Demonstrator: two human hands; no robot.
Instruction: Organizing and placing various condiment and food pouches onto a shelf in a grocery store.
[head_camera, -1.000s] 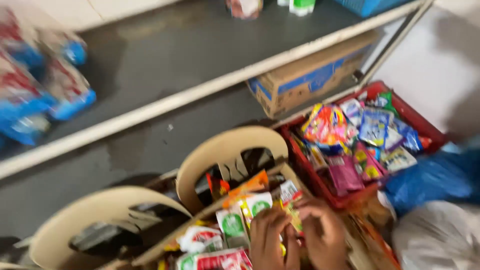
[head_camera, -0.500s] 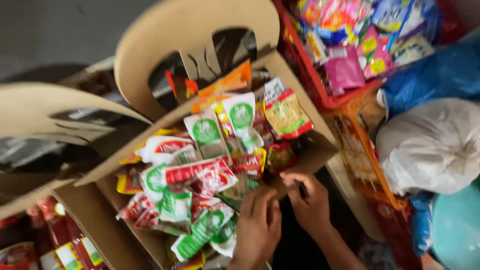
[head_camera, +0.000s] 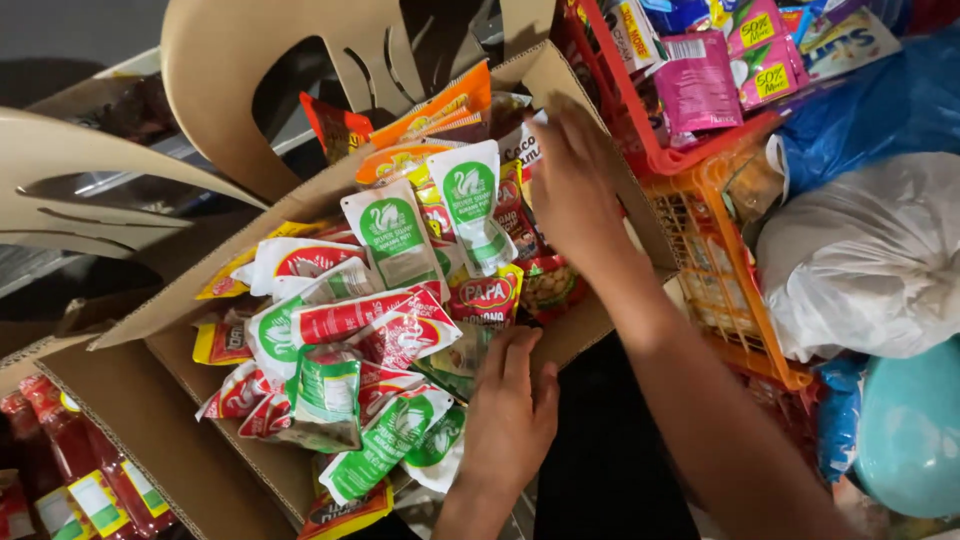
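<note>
An open cardboard box (head_camera: 150, 330) holds several sauce and seasoning pouches (head_camera: 360, 320), white, green and red. My left hand (head_camera: 512, 412) lies flat on the pouches at the box's near edge, fingers together, gripping nothing. My right hand (head_camera: 568, 190) reaches into the far right corner of the box, fingers spread over the packets there. Whether it holds one is hidden by the back of the hand.
Two beige plastic chairs (head_camera: 260, 70) stand behind the box. A red crate (head_camera: 640, 110) of colourful sachets sits on an orange crate (head_camera: 720, 260) at right, beside white (head_camera: 870, 260) and blue (head_camera: 880, 100) plastic bags. Red sauce bottles (head_camera: 60, 460) stand at lower left.
The view has tilted down and closer to the box. My right hand moved from beside my left hand at the near edge up to the box's far right corner.
</note>
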